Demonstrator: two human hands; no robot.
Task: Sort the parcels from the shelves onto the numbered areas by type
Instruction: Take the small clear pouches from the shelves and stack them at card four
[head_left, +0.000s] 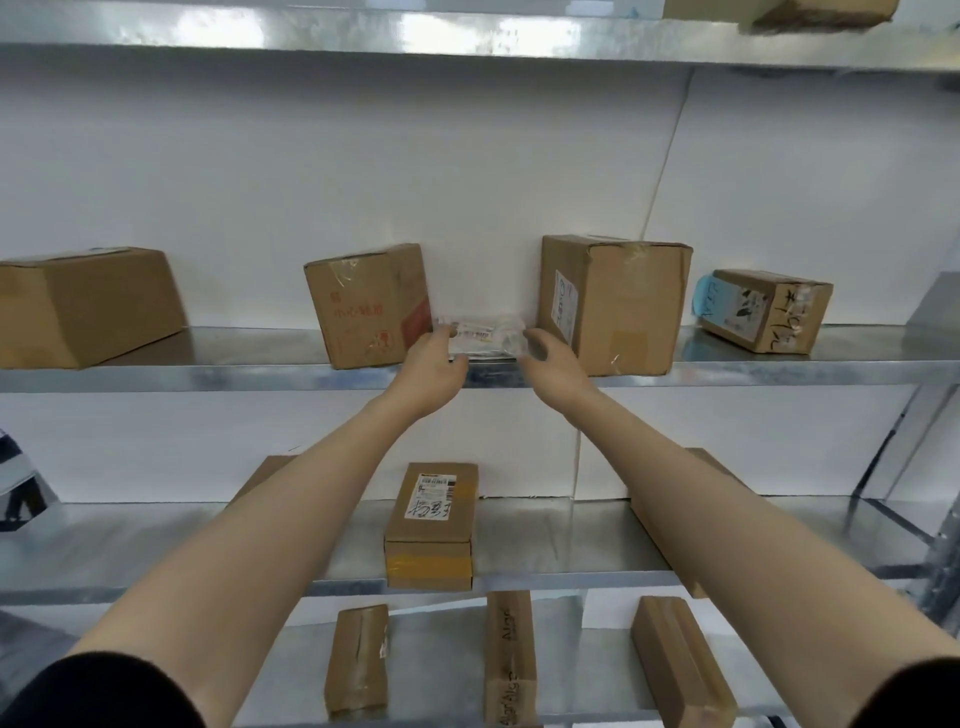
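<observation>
Just right of the red-printed carton, on the middle shelf, clear plastic parcel lying flat, left hand grip pinching its left end, right hand grip curled round its right end.

A thin clear-plastic parcel with a white label is lying flat just right of the red-printed carton.

Eleven cardboard boxes and one clear plastic packet line four metal shelves, four boxes sharing the packet's shelf.
</observation>
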